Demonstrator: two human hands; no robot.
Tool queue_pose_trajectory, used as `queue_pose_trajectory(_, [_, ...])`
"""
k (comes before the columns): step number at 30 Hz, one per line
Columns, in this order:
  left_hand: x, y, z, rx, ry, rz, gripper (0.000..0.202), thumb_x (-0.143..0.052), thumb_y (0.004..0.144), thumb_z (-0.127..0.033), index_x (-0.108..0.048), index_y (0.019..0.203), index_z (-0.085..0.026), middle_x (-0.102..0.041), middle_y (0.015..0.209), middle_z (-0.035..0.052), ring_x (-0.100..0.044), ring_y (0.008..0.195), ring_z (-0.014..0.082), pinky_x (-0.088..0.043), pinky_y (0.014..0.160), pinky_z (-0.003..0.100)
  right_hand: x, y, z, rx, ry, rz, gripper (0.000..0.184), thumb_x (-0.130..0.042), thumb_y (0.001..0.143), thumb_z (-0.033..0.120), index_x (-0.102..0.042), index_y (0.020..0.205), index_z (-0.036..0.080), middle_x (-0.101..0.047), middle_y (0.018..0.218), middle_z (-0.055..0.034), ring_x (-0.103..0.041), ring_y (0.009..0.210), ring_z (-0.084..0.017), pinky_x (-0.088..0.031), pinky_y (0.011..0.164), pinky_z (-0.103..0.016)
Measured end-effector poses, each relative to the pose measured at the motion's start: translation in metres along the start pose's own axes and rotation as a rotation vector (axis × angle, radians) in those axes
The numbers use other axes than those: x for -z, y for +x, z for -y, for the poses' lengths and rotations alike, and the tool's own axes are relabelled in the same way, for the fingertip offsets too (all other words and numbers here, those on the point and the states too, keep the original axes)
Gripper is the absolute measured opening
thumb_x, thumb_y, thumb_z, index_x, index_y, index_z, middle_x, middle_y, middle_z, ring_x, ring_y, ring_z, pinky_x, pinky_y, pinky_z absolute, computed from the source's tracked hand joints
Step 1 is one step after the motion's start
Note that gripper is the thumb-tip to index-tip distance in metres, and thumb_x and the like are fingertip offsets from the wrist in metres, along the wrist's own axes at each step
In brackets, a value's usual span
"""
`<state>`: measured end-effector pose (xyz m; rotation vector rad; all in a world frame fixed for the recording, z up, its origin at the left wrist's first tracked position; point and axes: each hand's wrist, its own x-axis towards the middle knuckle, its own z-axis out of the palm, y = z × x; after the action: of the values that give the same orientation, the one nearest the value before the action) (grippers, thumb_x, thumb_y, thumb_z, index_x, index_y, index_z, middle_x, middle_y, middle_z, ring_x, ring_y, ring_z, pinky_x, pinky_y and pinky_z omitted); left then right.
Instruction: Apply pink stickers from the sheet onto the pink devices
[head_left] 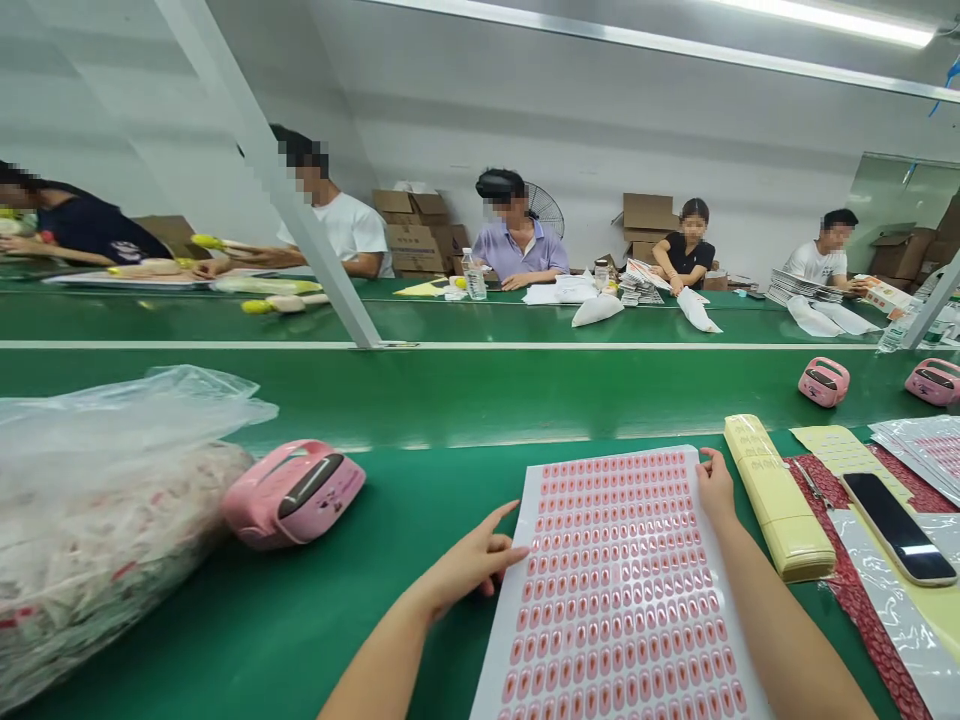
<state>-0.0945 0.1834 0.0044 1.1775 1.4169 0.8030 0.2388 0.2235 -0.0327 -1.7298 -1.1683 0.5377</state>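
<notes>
A large white sheet of pink nail-shaped stickers (611, 570), set in rows with darker centres, lies in front of me on the green table. My right hand (716, 490) grips its upper right edge, fingers curled round the side. On the opposite side, my left hand (480, 550) touches the left edge, with the index finger stretched out and the thumb apart from it. The remaining left fingers are bent and partly hidden. Close to the right hand lies a long yellow bundle of folded paper or card (780, 500).
A pink handled case (296, 495) and a full clear plastic bag (112, 540) stand left. At right lie a phone (898, 527), tweezers (814, 484), yellow sheets (851, 455) and red bubble wrap (862, 600). Several people work across the green bench behind a slanted metal post (300, 220).
</notes>
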Motion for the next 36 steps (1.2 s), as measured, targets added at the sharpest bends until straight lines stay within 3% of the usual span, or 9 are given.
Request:
queue_pose_trajectory(3, [-0.003, -0.007, 0.009, -0.055, -0.086, -0.002, 0.075, -0.075, 0.049, -0.029, -0.047, 0.119, -0.024, -0.052, 0.048, -0.0087, -0.048, 0.040, 0.0114, -0.029, 0.033, 0.017, -0.002, 0.007, 0.000, -0.023, -0.013, 0.006, 0.044, -0.034, 0.075, 0.023, -0.050, 0.114, 0.012, -0.065, 0.076, -0.0051, -0.060, 0.074, -0.021, -0.045, 0.071, -0.031])
queue_pose_trajectory(8, [-0.022, 0.007, 0.009, -0.109, -0.126, -0.245, 0.067, -0.067, 0.048, -0.028, -0.049, 0.113, -0.019, -0.047, 0.045, -0.0109, -0.039, 0.034, 0.0084, -0.028, 0.033, 0.018, -0.003, 0.018, 0.000, -0.052, -0.038, 0.049, 0.049, -0.036, 0.076, 0.021, -0.044, 0.122, 0.009, -0.065, 0.096, -0.0115, -0.062, 0.086, -0.021, -0.045, 0.079, -0.031])
queue_pose_trajectory(14, [-0.035, 0.030, 0.001, -0.137, -0.094, -0.389, 0.053, -0.060, 0.053, -0.026, -0.051, 0.105, -0.018, -0.056, 0.050, -0.0067, -0.049, 0.040, 0.0120, -0.035, 0.039, 0.021, 0.004, 0.013, -0.002, -0.014, -0.070, 0.173, 0.054, -0.050, 0.073, 0.024, -0.045, 0.125, 0.010, -0.055, 0.121, -0.0154, -0.056, 0.106, -0.022, -0.044, 0.087, -0.030])
queue_pose_trajectory(18, [-0.035, 0.047, -0.003, -0.111, -0.022, -0.485, 0.040, -0.057, 0.058, -0.020, -0.053, 0.098, -0.017, -0.062, 0.055, -0.0016, -0.051, 0.041, 0.0134, -0.038, 0.041, 0.023, 0.010, -0.001, -0.003, -0.004, -0.113, 0.203, 0.062, -0.049, 0.075, 0.028, -0.035, 0.132, 0.005, -0.043, 0.133, -0.0195, -0.043, 0.122, -0.024, -0.038, 0.096, -0.033])
queue_pose_trajectory(21, [-0.033, 0.062, -0.007, -0.098, 0.065, -0.572, 0.035, -0.056, 0.061, -0.019, -0.055, 0.096, -0.017, -0.064, 0.058, 0.0009, -0.050, 0.041, 0.0139, -0.039, 0.043, 0.025, 0.013, -0.010, -0.002, 0.042, -0.139, 0.215, 0.063, -0.051, 0.074, 0.026, -0.036, 0.132, 0.007, -0.042, 0.135, -0.0165, -0.036, 0.127, -0.023, -0.030, 0.103, -0.034])
queue_pose_trajectory(25, [-0.037, 0.079, -0.009, -0.120, 0.197, -0.677, 0.030, -0.056, 0.065, -0.021, -0.057, 0.095, -0.018, -0.067, 0.065, 0.0043, -0.057, 0.052, 0.0180, -0.044, 0.052, 0.029, 0.016, -0.011, -0.003, 0.088, -0.172, 0.239, 0.054, -0.050, 0.075, 0.025, -0.044, 0.127, 0.012, -0.051, 0.127, -0.0121, -0.044, 0.121, -0.023, -0.033, 0.101, -0.035])
queue_pose_trajectory(32, [-0.042, 0.096, -0.007, -0.253, 0.396, -0.742, 0.048, -0.054, 0.070, -0.026, -0.046, 0.117, -0.018, -0.059, 0.111, 0.0094, -0.061, 0.089, 0.0179, -0.047, 0.079, 0.030, 0.025, -0.005, -0.007, 0.135, -0.289, 0.266, 0.046, -0.042, 0.082, 0.025, -0.046, 0.125, 0.012, -0.056, 0.122, -0.0096, -0.050, 0.113, -0.020, -0.037, 0.096, -0.032])
queue_pose_trajectory(36, [-0.044, 0.097, -0.003, -0.290, 0.548, -0.633, 0.035, -0.044, 0.076, -0.027, -0.056, 0.107, -0.017, -0.066, 0.097, 0.0079, -0.062, 0.088, 0.0189, -0.048, 0.078, 0.030, 0.027, -0.009, -0.003, 0.162, -0.417, 0.306, 0.044, -0.042, 0.082, 0.026, -0.048, 0.124, 0.014, -0.055, 0.122, -0.0101, -0.048, 0.113, -0.022, -0.036, 0.096, -0.035])
